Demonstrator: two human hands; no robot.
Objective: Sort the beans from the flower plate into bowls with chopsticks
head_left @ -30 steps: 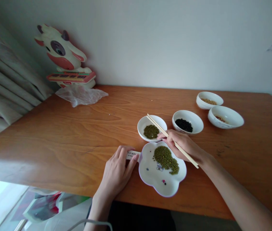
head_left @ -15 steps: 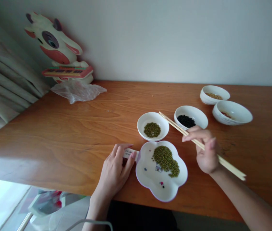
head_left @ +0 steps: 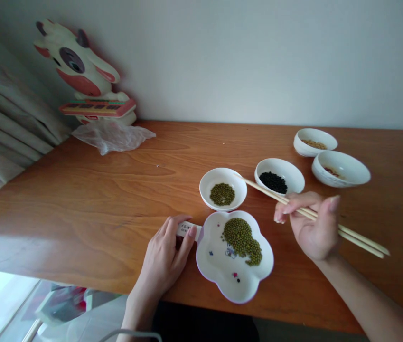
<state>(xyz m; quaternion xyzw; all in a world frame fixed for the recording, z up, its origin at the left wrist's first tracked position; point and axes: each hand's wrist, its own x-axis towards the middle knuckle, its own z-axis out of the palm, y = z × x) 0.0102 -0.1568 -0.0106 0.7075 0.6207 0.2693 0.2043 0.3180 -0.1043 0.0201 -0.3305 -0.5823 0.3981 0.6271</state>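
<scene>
My left hand (head_left: 167, 249) rests on the table with thumb and fingers closed around a white tab with printing (head_left: 186, 229). The tab meets the left edge of a flower-shaped white dish (head_left: 211, 273) with a purple rim. Green mung beans (head_left: 241, 237) are heaped in the dish's upper right part. In my right hand (head_left: 313, 223), palm partly turned up, lies a pair of wooden chopsticks (head_left: 360, 240). Their tips point left, over the right rim of a round white bowl (head_left: 204, 190) with mung beans inside. I see no bean between the tips.
Behind my right hand stands a white bowl (head_left: 298, 175) of black beans. Two more white bowls, one (head_left: 299, 147) with yellowish grains and one (head_left: 356, 173) with reddish bits, are farther right. A cow toy keyboard (head_left: 98, 107) and a crumpled plastic bag (head_left: 114, 137) sit back left.
My right hand has moved right and turned its palm further up, still holding the chopsticks. My left hand keeps its grip on the tab. The whole view has shifted slightly.
</scene>
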